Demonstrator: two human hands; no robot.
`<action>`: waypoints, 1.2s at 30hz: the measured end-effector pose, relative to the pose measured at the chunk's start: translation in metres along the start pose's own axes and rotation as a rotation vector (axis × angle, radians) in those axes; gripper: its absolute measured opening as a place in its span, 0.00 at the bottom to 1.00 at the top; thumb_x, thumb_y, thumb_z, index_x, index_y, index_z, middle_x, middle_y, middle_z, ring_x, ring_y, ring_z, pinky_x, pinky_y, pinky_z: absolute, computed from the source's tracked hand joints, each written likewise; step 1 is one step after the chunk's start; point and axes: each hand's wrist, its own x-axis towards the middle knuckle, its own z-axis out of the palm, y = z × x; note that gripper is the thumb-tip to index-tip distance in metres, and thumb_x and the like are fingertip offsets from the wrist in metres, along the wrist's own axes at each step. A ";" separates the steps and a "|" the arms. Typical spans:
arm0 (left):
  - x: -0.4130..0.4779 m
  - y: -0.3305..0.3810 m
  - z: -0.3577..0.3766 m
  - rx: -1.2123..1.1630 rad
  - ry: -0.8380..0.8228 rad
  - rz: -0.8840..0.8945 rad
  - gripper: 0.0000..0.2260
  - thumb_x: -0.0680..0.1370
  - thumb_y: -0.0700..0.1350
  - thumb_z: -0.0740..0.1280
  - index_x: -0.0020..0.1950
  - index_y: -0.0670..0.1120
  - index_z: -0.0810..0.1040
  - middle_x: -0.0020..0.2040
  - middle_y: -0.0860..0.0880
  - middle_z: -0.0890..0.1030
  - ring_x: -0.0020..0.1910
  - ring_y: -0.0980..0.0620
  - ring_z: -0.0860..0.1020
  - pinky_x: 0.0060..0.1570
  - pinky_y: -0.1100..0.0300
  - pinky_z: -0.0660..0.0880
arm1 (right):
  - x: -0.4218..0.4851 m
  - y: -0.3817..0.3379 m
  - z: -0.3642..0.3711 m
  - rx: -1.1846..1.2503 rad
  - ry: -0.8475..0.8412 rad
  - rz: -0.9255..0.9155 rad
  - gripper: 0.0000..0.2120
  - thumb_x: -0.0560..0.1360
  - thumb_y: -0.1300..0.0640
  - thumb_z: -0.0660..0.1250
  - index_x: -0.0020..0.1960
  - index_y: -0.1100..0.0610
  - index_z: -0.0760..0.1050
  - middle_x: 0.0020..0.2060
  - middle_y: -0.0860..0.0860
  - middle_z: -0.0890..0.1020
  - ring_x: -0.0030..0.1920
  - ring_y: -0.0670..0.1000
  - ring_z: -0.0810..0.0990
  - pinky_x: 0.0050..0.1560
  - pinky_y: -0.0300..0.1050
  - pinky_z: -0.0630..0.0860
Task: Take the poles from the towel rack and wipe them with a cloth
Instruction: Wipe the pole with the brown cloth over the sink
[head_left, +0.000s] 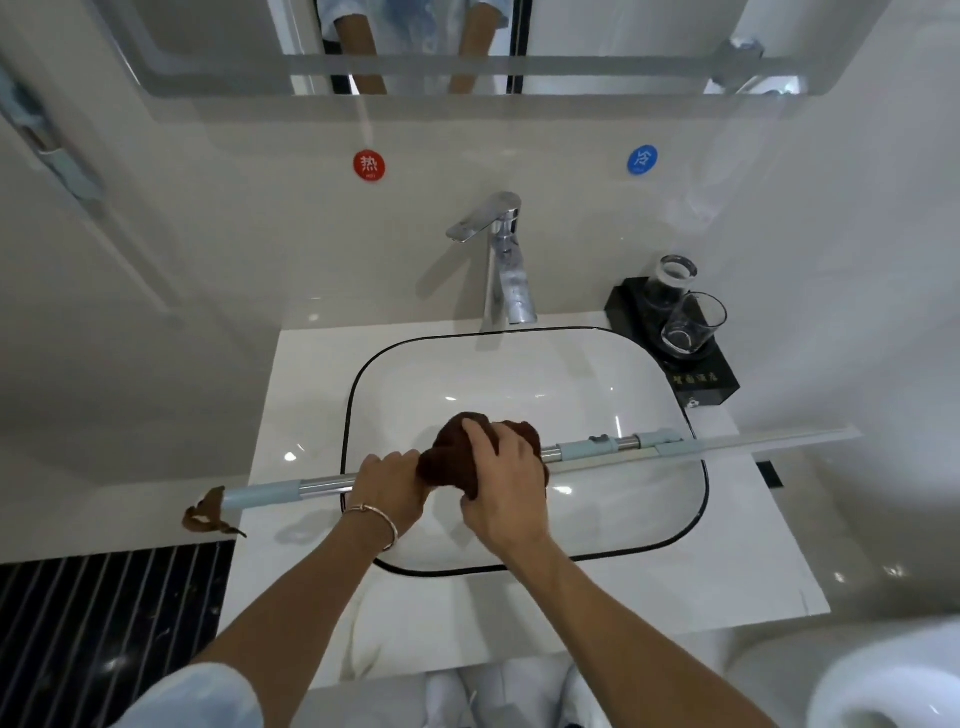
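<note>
A long pole (322, 486) of chrome with pale blue sleeves lies across the white sink (670, 540), running from lower left to upper right. Its left end carries a brown ragged piece (208, 517). My left hand (389, 488) grips the pole just left of the middle. My right hand (501, 478) presses a dark brown cloth (447, 462), bunched around the pole, right beside the left hand. A second pale bar (753, 441) extends along the pole's right part. On the left wall hangs a rack part (57, 150) with blue fittings.
A chrome tap (501, 260) stands behind the basin. Two glasses (685, 317) sit on a black tray (706, 379) at the back right of the white counter (291, 374). A toilet (883, 686) is at lower right, dark striped floor at lower left.
</note>
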 end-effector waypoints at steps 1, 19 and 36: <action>0.000 -0.002 0.002 -0.010 0.013 0.009 0.09 0.81 0.48 0.57 0.55 0.47 0.74 0.50 0.49 0.79 0.49 0.46 0.78 0.46 0.55 0.65 | 0.000 0.003 -0.003 0.004 -0.010 -0.024 0.39 0.61 0.60 0.75 0.69 0.50 0.64 0.58 0.57 0.76 0.56 0.60 0.76 0.54 0.57 0.76; 0.000 0.060 -0.019 -0.163 0.034 -0.051 0.29 0.70 0.60 0.52 0.66 0.48 0.72 0.60 0.48 0.75 0.60 0.44 0.73 0.64 0.41 0.60 | 0.002 0.157 -0.079 -0.122 0.102 0.159 0.39 0.58 0.55 0.81 0.67 0.55 0.72 0.57 0.60 0.77 0.55 0.65 0.76 0.51 0.60 0.75; 0.060 0.187 -0.009 0.151 -0.069 -0.111 0.27 0.60 0.50 0.77 0.56 0.49 0.72 0.44 0.46 0.75 0.42 0.44 0.75 0.54 0.31 0.67 | -0.005 0.275 -0.163 -0.172 -0.094 0.161 0.38 0.64 0.52 0.76 0.70 0.45 0.63 0.61 0.53 0.74 0.58 0.58 0.73 0.57 0.55 0.72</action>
